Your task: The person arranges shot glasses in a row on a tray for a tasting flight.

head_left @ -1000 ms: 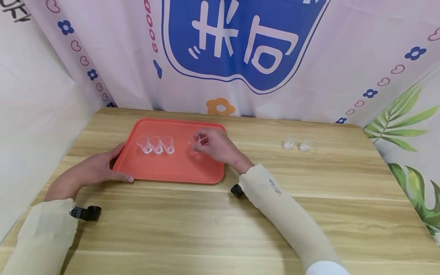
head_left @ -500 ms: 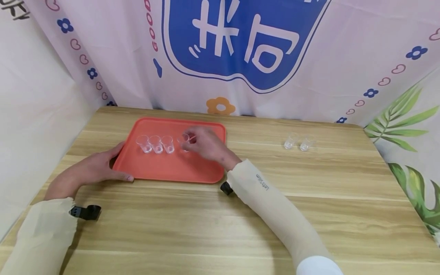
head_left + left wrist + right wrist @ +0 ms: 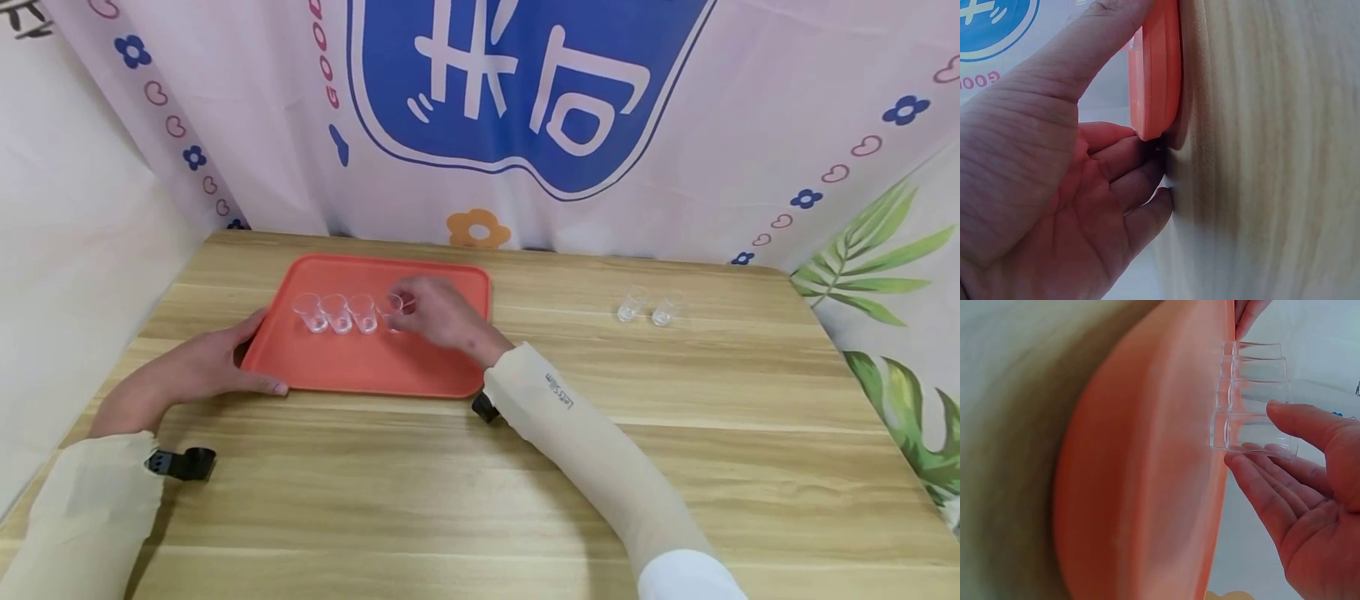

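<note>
A red tray (image 3: 352,367) lies at the left of the table. My left hand (image 3: 198,367) grips its near left corner, thumb along the front edge; in the left wrist view the fingers curl at the tray's side. With thumb and fingers, my right hand (image 3: 446,317) pinches a small clear shot glass (image 3: 1254,432) by its sides, upright on the tray. Three matching shot glasses (image 3: 341,315) stand in a close row to its left. In the right wrist view the held glass is at the end of this row, right beside its neighbour.
Two more clear shot glasses (image 3: 632,305) stand on the wooden table (image 3: 465,492) at the back right. A printed curtain (image 3: 255,100) hangs behind the table's far edge.
My right hand has slid the shot glass left across the tray, up to the row of three. The left hand has stayed on the tray corner.
</note>
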Motion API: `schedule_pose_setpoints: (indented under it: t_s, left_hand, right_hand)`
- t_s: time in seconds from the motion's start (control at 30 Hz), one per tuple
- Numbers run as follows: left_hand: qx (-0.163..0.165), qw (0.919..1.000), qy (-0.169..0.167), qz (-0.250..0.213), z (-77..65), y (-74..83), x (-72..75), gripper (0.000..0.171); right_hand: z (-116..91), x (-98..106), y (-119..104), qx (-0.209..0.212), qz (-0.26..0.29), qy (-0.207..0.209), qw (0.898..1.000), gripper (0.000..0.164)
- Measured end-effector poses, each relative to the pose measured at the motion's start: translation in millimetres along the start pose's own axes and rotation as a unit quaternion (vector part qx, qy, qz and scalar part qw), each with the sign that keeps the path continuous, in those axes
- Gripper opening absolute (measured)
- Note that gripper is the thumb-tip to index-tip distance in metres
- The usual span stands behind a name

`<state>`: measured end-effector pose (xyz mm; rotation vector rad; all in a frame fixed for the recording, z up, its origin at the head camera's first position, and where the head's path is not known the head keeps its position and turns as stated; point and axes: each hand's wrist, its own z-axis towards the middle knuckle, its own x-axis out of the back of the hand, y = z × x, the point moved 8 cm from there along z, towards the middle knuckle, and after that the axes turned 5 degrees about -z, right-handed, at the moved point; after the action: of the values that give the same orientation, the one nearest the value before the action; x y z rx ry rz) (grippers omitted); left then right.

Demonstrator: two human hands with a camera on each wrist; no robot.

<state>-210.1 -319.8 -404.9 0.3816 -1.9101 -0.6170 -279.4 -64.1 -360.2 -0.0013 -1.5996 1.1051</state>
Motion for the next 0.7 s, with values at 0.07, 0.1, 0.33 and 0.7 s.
schedule_pose_setpoints:
  t_s: [0.07, 0.1, 0.33, 0.7]
  left_hand:
    - [-0.001, 1.0, 0.001, -0.001, -0.2, 0.3, 0.5, 0.127]
    - [-0.002, 1.0, 0.001, -0.002, -0.5, 0.5, 0.6, 0.127]
    - [-0.011, 0.9999, 0.003, -0.002, -3.3, 1.9, -2.2, 0.125]
    - [-0.007, 1.0, 0.007, -0.001, -2.8, 4.2, 0.4, 0.125]
  right_hand:
    - [1.0, -0.1, -0.3, 0.001, 0.002, 0.0, 1.0, 0.015]
    - [1.2, -0.4, -0.3, 0.001, 0.006, 0.0, 1.0, 0.015]
    - [-2.0, -5.4, 3.5, -0.019, 0.033, -0.01, 0.999, 0.016]
    - [-0.5, -8.2, 4.3, -0.037, 0.02, -0.011, 0.999, 0.029]
